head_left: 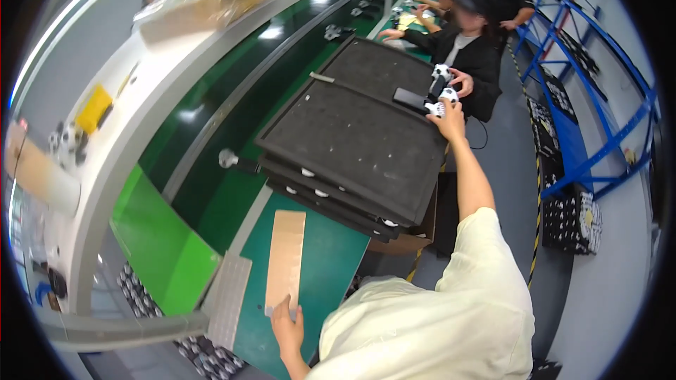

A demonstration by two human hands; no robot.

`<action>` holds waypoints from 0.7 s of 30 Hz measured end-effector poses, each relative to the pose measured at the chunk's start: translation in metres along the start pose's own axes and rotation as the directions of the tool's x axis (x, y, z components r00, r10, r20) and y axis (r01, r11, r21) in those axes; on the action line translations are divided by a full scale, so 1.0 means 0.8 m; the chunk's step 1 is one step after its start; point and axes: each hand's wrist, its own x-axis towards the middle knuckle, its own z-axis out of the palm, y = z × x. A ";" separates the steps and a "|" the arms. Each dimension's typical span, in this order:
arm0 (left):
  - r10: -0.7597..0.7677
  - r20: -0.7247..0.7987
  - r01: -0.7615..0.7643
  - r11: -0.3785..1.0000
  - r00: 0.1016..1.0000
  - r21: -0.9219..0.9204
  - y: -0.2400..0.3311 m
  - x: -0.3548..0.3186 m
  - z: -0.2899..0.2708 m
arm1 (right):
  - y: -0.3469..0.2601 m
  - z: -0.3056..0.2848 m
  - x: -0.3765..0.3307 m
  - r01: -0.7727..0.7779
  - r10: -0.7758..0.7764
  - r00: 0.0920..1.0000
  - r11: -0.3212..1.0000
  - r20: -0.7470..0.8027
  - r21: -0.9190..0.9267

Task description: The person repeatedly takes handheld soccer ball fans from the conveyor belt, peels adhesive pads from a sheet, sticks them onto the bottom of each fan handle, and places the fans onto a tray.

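Observation:
My right hand (451, 125) reaches out over the far right corner of a stack of black foam trays (352, 141), its fingers closed on a small white-and-black soccer-ball-patterned piece (438, 108). A dark flat block (410, 100) lies beside that piece on the foam. Just beyond, a co-worker's hand (462, 83) is at a similar ball-patterned piece (441, 72) with a black part. Down at the near side, my left hand (287, 327) rests with fingers extended on the near end of a tan cardboard strip (286, 253), which lies on the green bench (324, 260).
Left of the trays runs a green conveyor (204, 141) carrying a ball-patterned piece (228, 159). A bright green panel (162, 246) leans near a grey ridged strip (229, 299). A co-worker (479, 46) stands at the far right. Blue racks (598, 148) line the right-hand aisle.

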 end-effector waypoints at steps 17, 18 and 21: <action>-0.475 -0.281 -0.273 0.089 0.834 -0.958 0.049 -0.032 -0.040 | -0.277 -0.017 -0.481 -0.729 -0.709 -0.573 0.670 0.412 0.139; -0.600 -0.295 -0.284 0.116 0.743 -0.952 0.031 -0.055 -0.042 | -0.299 -0.006 -0.496 -0.619 -0.688 -0.567 0.719 0.454 0.317; -0.715 -0.413 -0.358 0.240 0.564 -0.903 -0.004 -0.107 -0.054 | -0.331 0.075 -0.541 0.004 -0.776 -0.117 0.623 0.620 0.782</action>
